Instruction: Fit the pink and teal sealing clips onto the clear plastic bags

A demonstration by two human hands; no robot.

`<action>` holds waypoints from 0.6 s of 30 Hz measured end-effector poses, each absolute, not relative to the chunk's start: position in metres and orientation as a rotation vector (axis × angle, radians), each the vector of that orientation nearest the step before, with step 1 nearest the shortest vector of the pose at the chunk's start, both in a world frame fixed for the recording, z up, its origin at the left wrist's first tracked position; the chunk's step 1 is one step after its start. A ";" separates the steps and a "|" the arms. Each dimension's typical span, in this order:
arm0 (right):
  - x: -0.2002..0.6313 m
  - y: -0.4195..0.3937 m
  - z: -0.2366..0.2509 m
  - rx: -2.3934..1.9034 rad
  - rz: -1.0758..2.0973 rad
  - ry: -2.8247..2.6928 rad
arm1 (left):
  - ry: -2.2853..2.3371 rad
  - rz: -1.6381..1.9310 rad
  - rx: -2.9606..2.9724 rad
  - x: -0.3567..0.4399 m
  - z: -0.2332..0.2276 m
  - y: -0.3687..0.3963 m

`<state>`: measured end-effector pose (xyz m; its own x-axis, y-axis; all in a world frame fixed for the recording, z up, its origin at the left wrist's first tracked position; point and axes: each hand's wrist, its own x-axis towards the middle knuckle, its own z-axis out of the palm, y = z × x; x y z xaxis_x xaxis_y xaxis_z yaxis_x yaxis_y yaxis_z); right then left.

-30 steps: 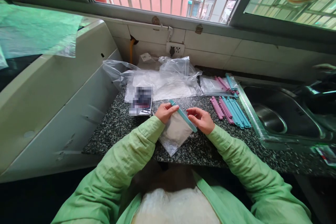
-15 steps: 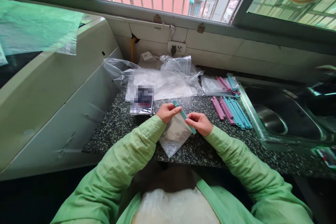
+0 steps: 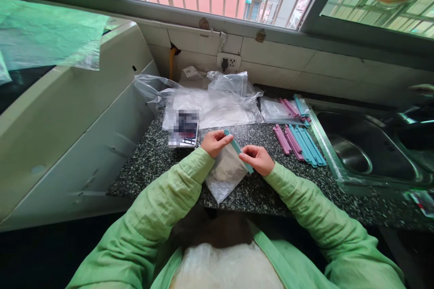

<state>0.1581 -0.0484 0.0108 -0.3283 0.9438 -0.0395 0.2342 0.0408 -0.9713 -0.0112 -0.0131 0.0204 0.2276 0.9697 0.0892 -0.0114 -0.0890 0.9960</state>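
A small clear plastic bag [image 3: 225,172] with pale powder inside lies on the speckled granite counter [image 3: 264,189] in front of me. A teal sealing clip [image 3: 237,148] runs along its top edge. My left hand [image 3: 213,143] pinches the clip's far end and the bag's corner. My right hand [image 3: 257,159] grips the near end of the same clip. Both arms wear light green sleeves.
A row of pink and teal clips [image 3: 298,140] lies right of my hands, with more in a clear bag [image 3: 283,109] behind. Crumpled clear plastic bags [image 3: 210,99] sit at the back. A small scale [image 3: 183,130] is left. A steel sink [image 3: 366,149] is right.
My right hand has slid left along the teal clip, closer to my left hand. The bag has barely shifted.
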 end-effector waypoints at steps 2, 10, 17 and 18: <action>0.158 -0.048 0.011 -1.210 1.330 -1.646 | 0.978 1.095 1.368 -0.011 0.021 -0.013; 0.159 -0.047 0.010 -1.221 1.331 -1.647 | 0.953 1.093 1.383 -0.012 0.019 -0.012; 0.158 -0.047 0.010 -1.241 1.314 -1.658 | 0.915 1.091 1.382 -0.012 0.018 -0.012; 0.159 -0.047 0.010 -1.246 1.310 -1.659 | 0.910 1.095 1.379 -0.012 0.018 -0.012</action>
